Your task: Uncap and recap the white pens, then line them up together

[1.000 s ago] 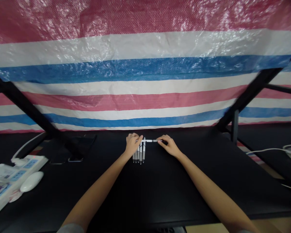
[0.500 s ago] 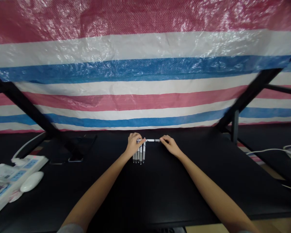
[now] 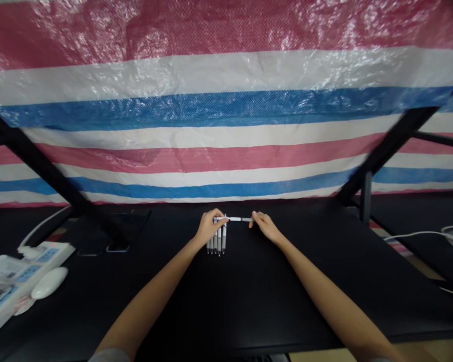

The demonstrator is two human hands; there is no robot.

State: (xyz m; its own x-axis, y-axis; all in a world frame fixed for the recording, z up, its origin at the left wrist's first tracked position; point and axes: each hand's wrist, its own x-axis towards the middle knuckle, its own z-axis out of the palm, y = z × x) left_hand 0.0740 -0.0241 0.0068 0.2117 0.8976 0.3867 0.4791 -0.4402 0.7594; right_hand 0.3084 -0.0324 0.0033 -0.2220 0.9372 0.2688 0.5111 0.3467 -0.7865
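A white and grey pen [image 3: 235,219] lies crosswise between my two hands. Its left end is pinched between the thumb and fingers of my left hand [image 3: 208,225]. At the grey right end, my right hand [image 3: 265,225] has its thumb and fingers closed on the tip. Several similar pens [image 3: 219,244] lie side by side on the black table, pointing toward me, just below the held pen. My left hand partly covers their far ends.
At the left of the black table [image 3: 287,301] sits a white power strip [image 3: 26,274] with plugs and a cable, beside a white computer mouse [image 3: 50,282]. Dark flat panes lie near the left black frame leg [image 3: 71,196]. Behind hangs a striped plastic sheet [image 3: 226,156].
My right hand has shifted slightly right and its fingers have re-formed around the pen's tip. The crosswise pen has slid a little to the right; the row of pens has stayed put.
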